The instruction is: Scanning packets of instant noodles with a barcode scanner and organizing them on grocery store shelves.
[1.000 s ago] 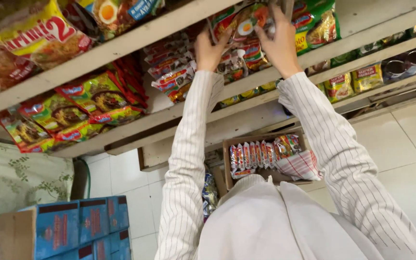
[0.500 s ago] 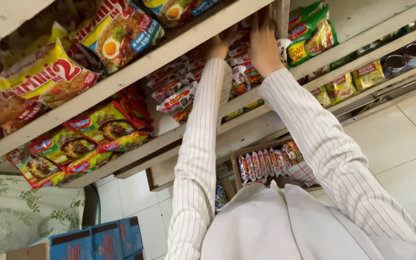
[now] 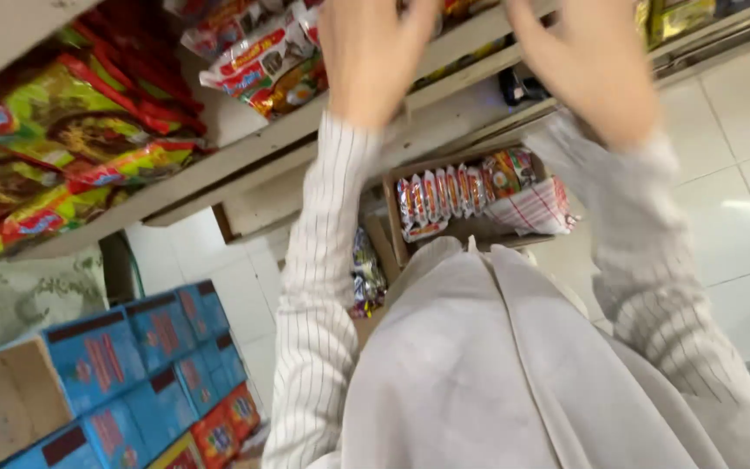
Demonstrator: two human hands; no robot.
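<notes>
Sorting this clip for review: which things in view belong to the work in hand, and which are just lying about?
In hand:
left hand
right hand
red-and-white snack packets
shelf

Lying about:
green noodle packets
blue cartons
cardboard box of sachets
white floor tiles

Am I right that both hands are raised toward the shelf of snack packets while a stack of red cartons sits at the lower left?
Not quite: the head view shows the cartons are mostly blue. Both the left hand and right hand are indeed raised toward the shelf of snack packets.
</notes>
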